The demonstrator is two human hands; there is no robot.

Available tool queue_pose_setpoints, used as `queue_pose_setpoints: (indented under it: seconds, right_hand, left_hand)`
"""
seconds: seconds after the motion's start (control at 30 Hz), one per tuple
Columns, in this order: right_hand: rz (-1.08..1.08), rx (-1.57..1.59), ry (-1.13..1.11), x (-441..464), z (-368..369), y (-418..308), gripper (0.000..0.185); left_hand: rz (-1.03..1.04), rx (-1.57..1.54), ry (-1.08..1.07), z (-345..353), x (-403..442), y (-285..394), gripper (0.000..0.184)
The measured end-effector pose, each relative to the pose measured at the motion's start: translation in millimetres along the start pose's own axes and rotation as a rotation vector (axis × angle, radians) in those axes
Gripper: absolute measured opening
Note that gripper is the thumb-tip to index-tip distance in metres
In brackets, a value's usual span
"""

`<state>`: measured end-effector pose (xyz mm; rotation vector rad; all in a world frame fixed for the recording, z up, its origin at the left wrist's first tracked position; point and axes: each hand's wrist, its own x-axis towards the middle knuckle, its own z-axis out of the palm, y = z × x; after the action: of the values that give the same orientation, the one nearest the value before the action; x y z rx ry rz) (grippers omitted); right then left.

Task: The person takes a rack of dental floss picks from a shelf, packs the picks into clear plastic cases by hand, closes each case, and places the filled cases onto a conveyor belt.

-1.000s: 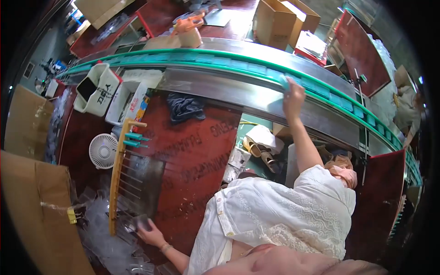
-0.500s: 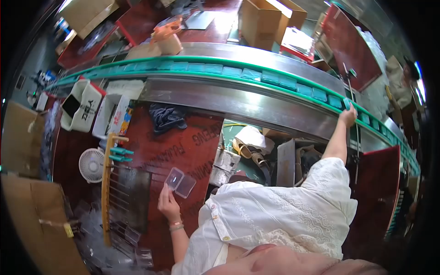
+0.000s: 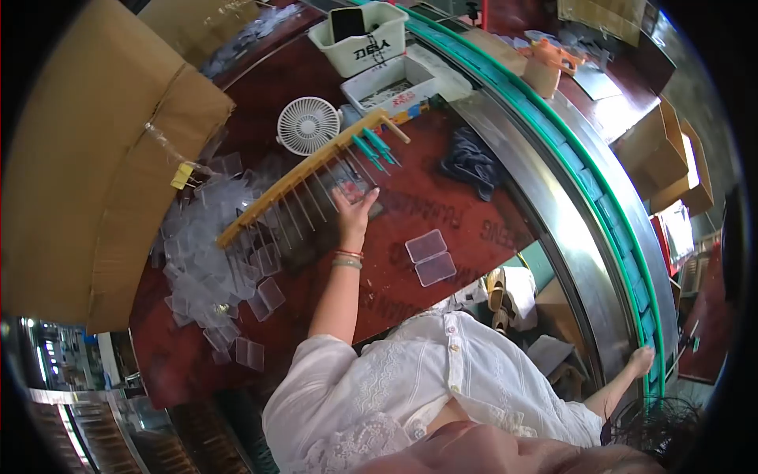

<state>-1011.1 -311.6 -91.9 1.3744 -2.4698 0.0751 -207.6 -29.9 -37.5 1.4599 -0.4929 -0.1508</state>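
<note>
My left hand [image 3: 354, 217] reaches under the thin metal rods of a wooden rack [image 3: 304, 175], thumb and fingers spread. Its fingertips are at a small dark, partly reflective thing lying behind the rods; I cannot make out what it is. An opened clear plastic case [image 3: 431, 258] lies flat on the red tabletop [image 3: 395, 288], to the right of this hand and apart from it. Far right, my right hand [image 3: 642, 361] is closed at the green rail of the conveyor [image 3: 608, 209]. What its fingers hold, if anything, is hidden. Teal pieces [image 3: 385, 148] hang on the rack's upper rods.
Many clear plastic cases [image 3: 209, 261] are heaped on the left. A white fan [image 3: 309, 126], a white bin [image 3: 359, 39] and a white box [image 3: 387, 83] stand behind the rack. Dark cloth [image 3: 472, 162] lies beside the conveyor. A large cardboard box [image 3: 103, 158] rises at far left.
My head has turned left. My left hand has let go of the opened clear case and moved to the rack. My right hand stays at the conveyor, its fingers now curled.
</note>
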Motion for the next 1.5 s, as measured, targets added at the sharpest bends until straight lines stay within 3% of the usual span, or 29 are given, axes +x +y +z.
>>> queue_pose_setpoints:
  seconds: [0.07, 0.1, 0.13, 0.17, 0.23, 0.27, 0.3, 0.33, 0.4, 0.43, 0.53, 0.57, 0.67, 0.7, 0.77, 0.83, 0.87, 0.93, 0.97, 1.07, 1.1, 1.2, 1.23, 1.33, 1.4, 1.5]
  right_hand:
    - [-0.112, 0.052, 0.541, -28.8, -23.6, -41.7, 0.028]
    - [-0.3, -0.029, 0.405, -68.0, -78.3, -85.1, 0.029]
    - [-0.653, 0.114, 0.709, -82.4, -70.0, -126.5, 0.029]
    - [-0.798, 0.537, 0.187, -153.6, -133.6, -191.2, 0.028]
    - [-0.952, 0.961, -0.307, -266.6, -181.4, -279.0, 0.036]
    - [-1.051, 1.104, -0.562, -319.4, -220.7, -314.6, 0.049]
    - [-1.392, 1.09, -0.38, -354.3, -233.5, -339.1, 0.075]
    - [-1.485, 1.042, -0.417, -378.3, -254.1, -351.3, 0.089]
    - [-1.692, 1.029, -0.415, -408.0, -257.8, -378.7, 0.092]
    - [-1.69, 1.03, -0.417, -413.7, -253.8, -389.8, 0.092]
    - [-2.207, 0.706, -0.185, -421.0, -247.7, -413.7, 0.081]
    - [-2.206, 0.706, -0.179, -418.4, -247.8, -417.2, 0.081]
    - [-2.09, 0.445, -0.347, -407.6, -261.5, -424.7, 0.051]
    - [-2.085, 0.448, -0.345, -405.5, -253.5, -433.7, 0.051]
    - [-1.468, 0.946, -0.53, -396.3, -233.8, -457.8, 0.035]
    - [-1.201, 1.032, -0.72, -380.9, -228.4, -476.1, 0.034]
    - [-1.19, 1.02, -0.738, -385.5, -221.4, -480.7, 0.034]
    - [-0.861, 1.233, -0.919, -403.5, -212.4, -487.7, 0.034]
    - [-0.853, 1.227, -0.925, -411.8, -210.9, -484.9, 0.034]
    - [-0.45, 1.63, -1.613, -433.0, -224.2, -480.8, 0.03]
    - [-0.46, 1.629, -1.618, -433.2, -227.5, -479.3, 0.03]
    - [-0.341, 1.659, -1.75, -431.8, -234.8, -475.4, 0.025]
    - [-0.351, 1.659, -1.756, -431.7, -231.2, -476.3, 0.025]
    - [-0.533, 1.595, -1.561, -429.3, -211.0, -482.1, 0.022]
    - [-0.523, 1.599, -1.603, -425.9, -208.1, -479.5, 0.022]
    - [-0.498, 1.599, -1.676, -416.5, -217.6, -469.9, 0.024]
  left_hand:
    - [0.026, -0.049, -0.023, 8.7, 13.8, 3.2, 0.063]
    - [0.05, -0.105, -0.055, 15.8, 20.4, 3.2, 0.062]
    - [0.074, -0.158, -0.085, 23.0, 25.9, 4.0, 0.061]
    - [0.075, -0.157, -0.081, 30.2, 29.9, 7.1, 0.061]
    - [0.114, -0.187, -0.034, 43.1, 34.8, 13.7, 0.057]
    - [0.133, -0.204, -0.01, 47.1, 36.8, 16.4, 0.055]
    - [0.132, -0.204, -0.01, 48.3, 36.7, 17.5, 0.055]
    - [0.053, -0.274, -0.014, 48.6, 34.3, 17.6, 0.054]
    - [-0.103, -0.412, -0.017, 47.5, 29.2, 18.3, 0.051]
    - [-0.103, -0.41, -0.019, 47.7, 29.5, 20.3, 0.051]
    - [0.048, -0.332, -0.044, 49.5, 29.3, 25.0, 0.05]
    - [0.052, -0.335, -0.045, 49.9, 29.2, 27.3, 0.05]
    - [0.012, -0.218, -0.069, 48.1, 29.3, 33.3, 0.043]
    - [0.015, -0.218, -0.074, 49.6, 27.9, 35.6, 0.043]
    - [-0.006, -0.217, -0.069, 54.0, 16.7, 39.2, 0.04]
    - [-0.042, -0.207, -0.066, 58.1, -8.5, 43.2, 0.038]
    - [-0.03, -0.238, -0.088, 62.4, -26.6, 46.1, 0.039]
    - [0.007, -0.309, -0.132, 71.5, -50.6, 48.6, 0.04]
    - [-0.002, -0.306, -0.135, 73.2, -54.4, 46.2, 0.04]
    - [-0.006, -0.206, -0.104, 74.1, -52.9, 38.0, 0.048]
    - [-0.001, -0.205, -0.097, 70.6, -52.0, 29.8, 0.048]
    - [0.465, 0.521, -0.19, 57.2, -44.5, 8.5, 0.054]
    - [0.468, 0.525, -0.181, 54.6, -43.0, 3.3, 0.054]
    - [0.256, 0.104, -0.308, 52.9, -36.7, 13.0, 0.062]
    - [-0.146, -0.283, 0.01, 59.0, -3.1, 20.7, 0.065]
    - [0.007, -0.413, 0.006, 47.8, 54.9, -13.6, 0.052]
